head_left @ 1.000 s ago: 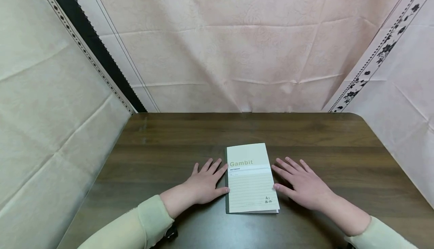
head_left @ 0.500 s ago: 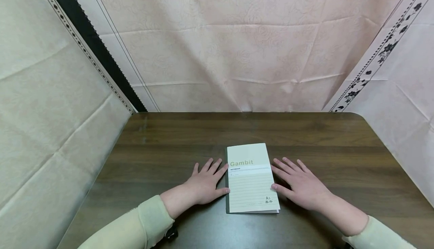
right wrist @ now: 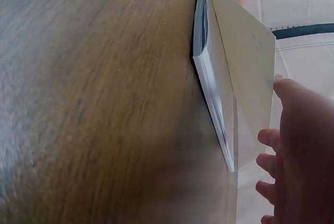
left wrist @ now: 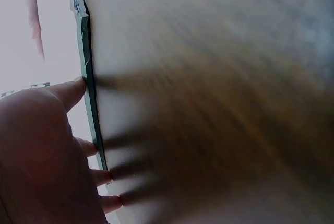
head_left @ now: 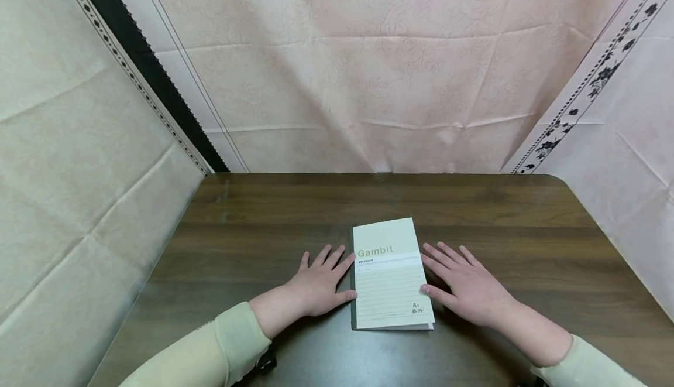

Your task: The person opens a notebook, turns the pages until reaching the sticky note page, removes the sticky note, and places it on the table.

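Observation:
A pale notebook [head_left: 392,284] marked "Gambit" lies on the wooden table between the two hands, its dark spine [left wrist: 85,51] toward the left. My left hand [head_left: 317,290] is spread flat beside it, with thumb and index fingertip touching the spine side. On the other side, my right hand [head_left: 471,288] has its fingers spread, the thumb at the notebook's right edge. In the right wrist view, the front cover [right wrist: 248,59] stands tilted up off the pages [right wrist: 211,85], and the right thumb [right wrist: 287,87] is at its raised edge. The right palm's underside is partly hidden.
The brown wooden table [head_left: 253,199] has rounded far corners. Light cloth curtains [head_left: 368,82] hang behind it and on both sides, with a black strip [head_left: 158,76] at the left and a floral border [head_left: 584,94] at the right.
The notebook's front cover has risen slightly along its right side, widening the gap at the lower right corner. My right hand has shifted slightly left; my left hand has stayed in place.

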`<state>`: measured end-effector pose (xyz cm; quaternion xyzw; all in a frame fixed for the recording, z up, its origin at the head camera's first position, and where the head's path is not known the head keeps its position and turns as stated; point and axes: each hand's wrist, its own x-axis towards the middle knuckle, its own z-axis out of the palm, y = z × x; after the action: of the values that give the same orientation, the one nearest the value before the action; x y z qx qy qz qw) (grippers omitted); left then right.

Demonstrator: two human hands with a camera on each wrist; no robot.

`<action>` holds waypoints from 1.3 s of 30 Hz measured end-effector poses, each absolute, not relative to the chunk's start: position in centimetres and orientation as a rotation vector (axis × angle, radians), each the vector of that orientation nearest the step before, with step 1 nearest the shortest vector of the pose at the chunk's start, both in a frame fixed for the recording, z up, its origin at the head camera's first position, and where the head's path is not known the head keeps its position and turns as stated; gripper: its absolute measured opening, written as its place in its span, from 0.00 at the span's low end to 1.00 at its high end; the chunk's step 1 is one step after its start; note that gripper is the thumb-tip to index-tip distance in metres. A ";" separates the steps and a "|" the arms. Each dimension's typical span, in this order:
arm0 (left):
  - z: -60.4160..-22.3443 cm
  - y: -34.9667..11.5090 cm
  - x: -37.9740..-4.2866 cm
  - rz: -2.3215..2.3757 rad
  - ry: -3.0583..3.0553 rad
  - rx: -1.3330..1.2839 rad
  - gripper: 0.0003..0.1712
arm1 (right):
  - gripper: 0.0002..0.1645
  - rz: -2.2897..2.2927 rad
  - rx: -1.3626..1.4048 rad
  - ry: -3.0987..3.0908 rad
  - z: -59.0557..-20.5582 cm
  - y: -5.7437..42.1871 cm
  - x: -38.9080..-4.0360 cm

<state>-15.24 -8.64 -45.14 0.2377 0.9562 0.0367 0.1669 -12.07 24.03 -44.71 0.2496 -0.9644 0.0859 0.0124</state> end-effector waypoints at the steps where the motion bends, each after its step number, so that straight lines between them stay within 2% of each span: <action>1: -45.1 -8.6 -15.3 0.103 2.722 0.676 0.46 | 0.42 0.266 0.778 -3.003 -44.7 24.0 -12.1; 21: -44.9 -8.7 -15.3 0.084 2.737 0.681 0.46 | 0.41 0.358 0.795 -2.975 -43.2 23.0 -11.9; 39: -39.3 -5.9 -14.7 0.024 3.001 0.728 0.40 | 0.42 0.379 0.866 -2.912 -42.8 22.3 -11.8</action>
<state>-14.70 -5.93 -39.27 0.2356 0.9715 0.0078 0.0267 -11.82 22.26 -42.78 0.2827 -0.9503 0.1238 0.0400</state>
